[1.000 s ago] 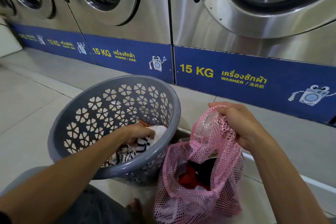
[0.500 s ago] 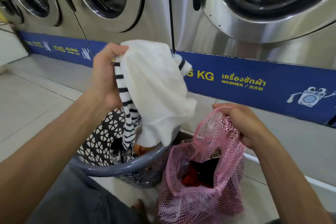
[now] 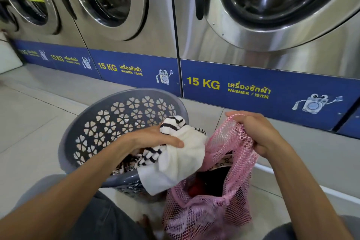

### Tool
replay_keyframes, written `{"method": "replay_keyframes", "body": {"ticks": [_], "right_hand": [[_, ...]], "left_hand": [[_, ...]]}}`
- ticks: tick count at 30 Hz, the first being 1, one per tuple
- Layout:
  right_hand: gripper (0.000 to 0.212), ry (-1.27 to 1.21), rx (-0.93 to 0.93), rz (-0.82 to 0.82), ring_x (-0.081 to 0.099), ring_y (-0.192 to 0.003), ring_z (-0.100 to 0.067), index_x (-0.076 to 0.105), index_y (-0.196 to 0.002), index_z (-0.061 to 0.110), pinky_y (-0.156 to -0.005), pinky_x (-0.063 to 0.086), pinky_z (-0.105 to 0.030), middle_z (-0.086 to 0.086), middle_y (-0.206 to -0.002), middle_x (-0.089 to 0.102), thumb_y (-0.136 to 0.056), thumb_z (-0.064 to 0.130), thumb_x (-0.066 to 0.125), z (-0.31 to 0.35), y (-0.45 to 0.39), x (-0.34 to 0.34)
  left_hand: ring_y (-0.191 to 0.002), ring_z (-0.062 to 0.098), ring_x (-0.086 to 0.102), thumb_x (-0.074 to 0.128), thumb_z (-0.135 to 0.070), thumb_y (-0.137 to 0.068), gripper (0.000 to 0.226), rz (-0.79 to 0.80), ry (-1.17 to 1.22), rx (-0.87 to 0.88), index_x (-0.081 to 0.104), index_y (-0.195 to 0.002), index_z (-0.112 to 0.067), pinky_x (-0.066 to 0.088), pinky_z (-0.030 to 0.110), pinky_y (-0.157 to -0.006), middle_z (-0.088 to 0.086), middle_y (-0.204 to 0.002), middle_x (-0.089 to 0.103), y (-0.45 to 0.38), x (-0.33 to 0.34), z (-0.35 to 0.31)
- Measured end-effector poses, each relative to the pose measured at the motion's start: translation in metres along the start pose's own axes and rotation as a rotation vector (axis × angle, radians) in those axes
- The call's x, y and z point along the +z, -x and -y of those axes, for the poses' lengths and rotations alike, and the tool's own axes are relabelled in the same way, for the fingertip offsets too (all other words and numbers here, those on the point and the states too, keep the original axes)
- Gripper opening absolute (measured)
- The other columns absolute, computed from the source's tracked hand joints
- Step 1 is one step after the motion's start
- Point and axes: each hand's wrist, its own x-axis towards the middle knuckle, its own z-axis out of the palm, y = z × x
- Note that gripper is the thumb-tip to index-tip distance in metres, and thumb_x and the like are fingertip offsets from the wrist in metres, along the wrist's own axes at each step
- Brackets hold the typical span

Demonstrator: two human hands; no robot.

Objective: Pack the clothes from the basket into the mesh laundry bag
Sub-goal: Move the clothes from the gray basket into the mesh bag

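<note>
Carrying a white-and-striped garment (image 3: 181, 154) from the grey basket (image 3: 78, 122) on the floor, the left hand (image 3: 153, 138) is gripping it beside the pink mesh bag (image 3: 233, 161), whose mouth the right hand (image 3: 255, 130) is clutching open, likely needing a downward push next.

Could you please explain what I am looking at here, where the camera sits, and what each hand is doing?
The one picture comes from a camera worn on a person's head, looking down at their bare hands in a laundromat. The left hand has a grip on a white and striped garment, held over the rim of the grey basket, which sits on the tiled floor with more clothes inside. The right hand holds open the pink mesh laundry bag, which already contains dark and red items. Washers stand behind.
</note>
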Motion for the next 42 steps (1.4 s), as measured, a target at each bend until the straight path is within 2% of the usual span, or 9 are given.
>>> {"method": "replay_keyframes", "body": {"ticks": [9, 12, 15, 18, 26, 31, 36, 39, 42], "right_hand": [[0.027, 0.015, -0.002, -0.014, 0.048, -0.069, -0.027, 0.079, -0.107, 0.018, -0.061, 0.038, -0.034, -0.015, -0.090, 0.065, -0.096, 0.008, 0.056, -0.003, 0.001, -0.008], [0.026, -0.001, -0.028, -0.056, 0.058, -0.081, -0.027, 0.079, -0.109, 0.017, -0.072, 0.047, -0.038, -0.007, -0.096, 0.075, -0.096, 0.011, 0.058, -0.003, 0.000, -0.012], [0.025, -0.036, -0.066, -0.111, 0.070, -0.101, -0.025, 0.079, -0.106, 0.022, -0.090, 0.056, -0.040, -0.004, -0.112, 0.077, -0.097, 0.016, 0.058, -0.002, -0.004, -0.014], [0.028, -0.126, -0.114, -0.135, 0.072, -0.107, -0.027, 0.078, -0.111, 0.021, -0.097, 0.057, -0.044, -0.007, -0.113, 0.077, -0.099, 0.016, 0.054, 0.002, -0.002, -0.013], [0.028, -0.095, -0.192, -0.014, 0.071, -0.111, -0.020, 0.080, -0.109, 0.029, -0.102, 0.055, -0.044, 0.001, -0.116, 0.078, -0.100, 0.023, 0.054, 0.002, 0.011, 0.009], [0.030, -0.374, -0.044, 0.073, 0.069, -0.088, -0.029, 0.077, -0.117, 0.020, -0.081, 0.056, -0.041, -0.013, -0.095, 0.076, -0.102, 0.020, 0.051, 0.002, 0.012, 0.005], [0.028, -0.506, 0.057, 0.078, 0.067, -0.080, -0.030, 0.077, -0.117, 0.013, -0.082, 0.055, -0.045, -0.012, -0.086, 0.070, -0.094, 0.023, 0.065, 0.000, 0.012, 0.002], [0.030, -0.498, 0.103, 0.065, 0.063, -0.053, -0.016, 0.072, -0.121, 0.011, -0.054, 0.053, -0.028, -0.005, -0.064, 0.064, -0.097, 0.025, 0.061, 0.005, 0.013, -0.009], [0.028, -0.393, 0.116, -0.040, 0.057, -0.047, -0.012, 0.068, -0.121, 0.007, -0.046, 0.048, -0.024, 0.001, -0.056, 0.056, -0.096, 0.019, 0.065, 0.005, 0.010, -0.016]], "left_hand": [[-0.091, 0.030, 0.076, 0.084, -0.020, -0.051, 0.052, -0.408, 0.339, 0.177, 0.075, -0.102, -0.014, 0.060, 0.046, -0.085, 0.008, -0.093, 0.080, 0.030, -0.029, -0.023], [-0.064, 0.013, 0.074, 0.079, -0.031, -0.062, 0.055, -0.240, 0.499, 0.344, 0.072, -0.105, 0.002, 0.059, 0.026, -0.066, 0.004, -0.069, 0.076, 0.071, -0.038, -0.048], [-0.047, 0.002, 0.064, 0.083, -0.032, -0.027, 0.061, -0.205, 0.426, 0.460, 0.068, -0.075, 0.002, 0.053, 0.016, -0.066, -0.003, -0.046, 0.066, 0.101, -0.039, -0.073], [-0.058, 0.006, 0.070, 0.071, 0.004, -0.069, 0.028, -0.266, 0.284, 0.495, 0.069, -0.086, -0.017, 0.056, 0.019, -0.056, -0.005, -0.062, 0.073, 0.096, -0.030, -0.096], [-0.099, 0.010, 0.070, 0.084, -0.027, -0.060, 0.056, 0.078, -0.454, 0.443, 0.063, -0.112, -0.030, 0.057, 0.032, -0.086, -0.011, -0.106, 0.073, 0.008, 0.045, -0.090], [-0.078, 0.009, 0.067, 0.083, -0.001, -0.062, 0.050, -0.017, 0.148, 0.283, 0.069, -0.108, -0.015, 0.057, 0.021, -0.071, 0.001, -0.092, 0.077, -0.074, 0.100, -0.062], [-0.091, 0.014, 0.070, 0.081, -0.027, -0.066, 0.050, -0.379, 0.627, 0.163, 0.065, -0.113, -0.024, 0.057, 0.028, -0.080, -0.003, -0.102, 0.073, -0.122, 0.174, -0.035], [-0.124, 0.028, 0.059, 0.051, -0.062, -0.072, 0.075, -0.421, 0.394, 0.119, 0.055, -0.136, -0.022, 0.046, 0.043, -0.106, 0.006, -0.133, 0.063, -0.123, 0.218, -0.011], [-0.154, 0.027, 0.014, 0.036, -0.037, -0.102, 0.064, -0.178, -0.197, 0.017, 0.011, -0.161, -0.025, 0.014, 0.056, -0.122, 0.004, -0.167, 0.014, -0.129, 0.246, 0.028]]}}
